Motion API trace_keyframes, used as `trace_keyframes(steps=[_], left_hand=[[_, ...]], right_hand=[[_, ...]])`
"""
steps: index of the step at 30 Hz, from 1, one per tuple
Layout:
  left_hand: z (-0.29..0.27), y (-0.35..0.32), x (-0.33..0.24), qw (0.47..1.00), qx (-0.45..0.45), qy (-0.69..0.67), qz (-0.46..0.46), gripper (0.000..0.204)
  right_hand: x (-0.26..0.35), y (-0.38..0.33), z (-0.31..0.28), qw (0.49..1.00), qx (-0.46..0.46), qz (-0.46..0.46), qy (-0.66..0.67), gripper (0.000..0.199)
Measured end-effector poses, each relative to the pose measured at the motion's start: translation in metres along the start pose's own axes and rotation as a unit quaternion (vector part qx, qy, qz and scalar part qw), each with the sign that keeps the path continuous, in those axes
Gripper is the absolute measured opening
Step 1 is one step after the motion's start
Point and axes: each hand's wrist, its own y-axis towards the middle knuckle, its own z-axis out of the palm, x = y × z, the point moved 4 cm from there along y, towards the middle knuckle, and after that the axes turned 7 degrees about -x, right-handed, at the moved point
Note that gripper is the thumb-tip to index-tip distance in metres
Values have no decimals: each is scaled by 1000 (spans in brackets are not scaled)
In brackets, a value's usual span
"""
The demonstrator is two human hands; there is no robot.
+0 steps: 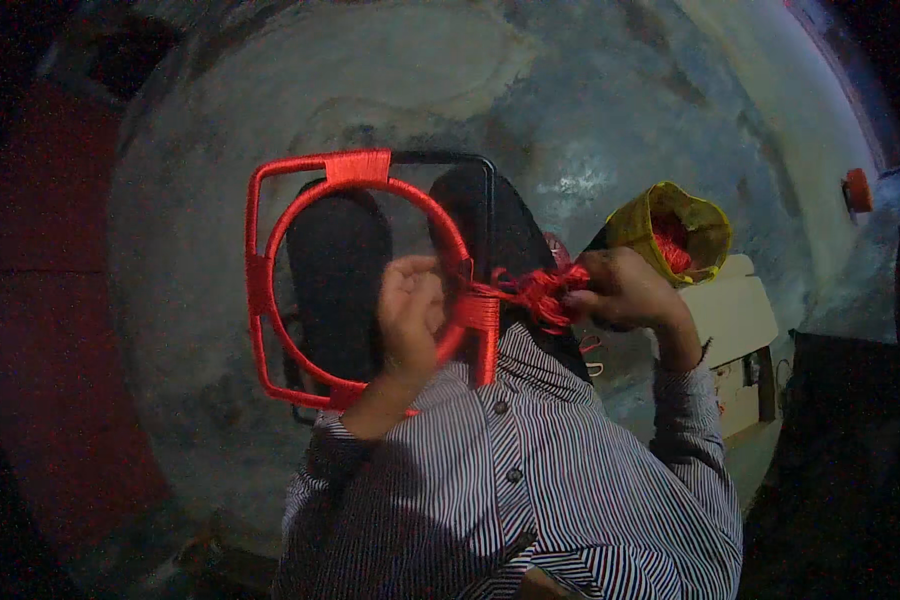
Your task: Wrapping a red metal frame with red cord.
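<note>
Gripping the square metal frame with an inner ring, mostly wrapped in red thread point(300, 215), the left hand point(410, 305) closes on its right side; the right hand point(625, 290) pinches a bunch of red thread point(542, 290) beside a yellow cone spool point(675, 232).

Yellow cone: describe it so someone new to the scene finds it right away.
Start at the square frame wound in red cord, mid-picture over the grey floor. Follow the red cord rightward to the right hand; the yellow cone sits just above and right of it, its open mouth showing red cord inside. It is the only yellow thing there, above a pale box.
</note>
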Motion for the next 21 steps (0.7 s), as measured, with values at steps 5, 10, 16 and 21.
trace_keyframes(steps=[5,10,16,21], left_hand=[[-3,5,10,993,-27,2,-116,33],[-2,9,20,990,-11,12,-139,40],[-7,14,43,983,58,-63,-164,34],[6,7,21,980,86,-36,-174,29]], right_hand=[[-94,-67,-31,720,-339,17,605,24],[-209,-113,-59,518,-353,-144,766,26],[-178,-41,22,789,-339,139,492,34],[7,19,66,919,-122,-23,375,21]])
